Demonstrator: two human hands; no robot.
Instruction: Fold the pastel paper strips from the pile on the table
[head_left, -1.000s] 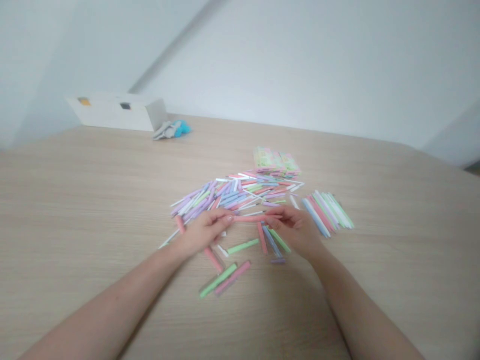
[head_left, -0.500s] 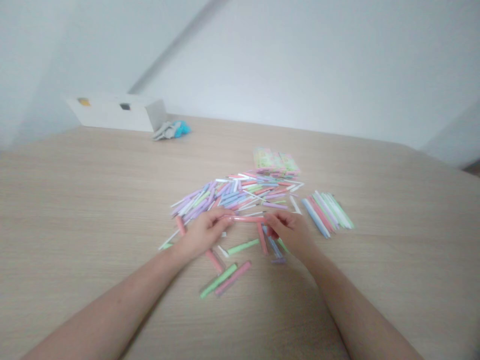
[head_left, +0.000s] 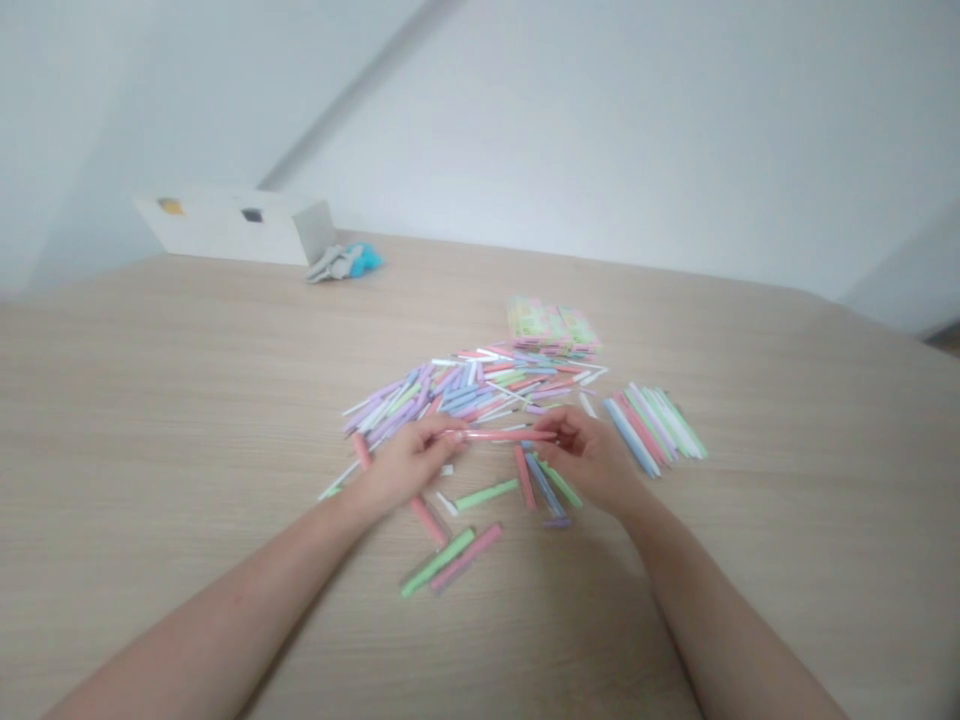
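Observation:
Both my hands pinch one pink paper strip (head_left: 501,435) held level just above the table. My left hand (head_left: 409,462) grips its left end with closed fingers. My right hand (head_left: 589,455) grips its right end the same way. Behind the strip lies a loose heap of pastel paper strips (head_left: 457,392) in purple, blue, pink, green and white. Several more strips lie scattered under and between my hands, among them a green and a pink one (head_left: 450,557) nearest me.
A tidy row of strips (head_left: 654,424) lies to the right of my right hand. A pastel paper pack (head_left: 551,325) sits behind the heap. A white box (head_left: 236,225) and a grey-blue bundle (head_left: 345,261) stand at the far left of the wooden table (head_left: 150,400).
My right hand slid in along the pink strip and then back out to its end. The left hand has barely moved.

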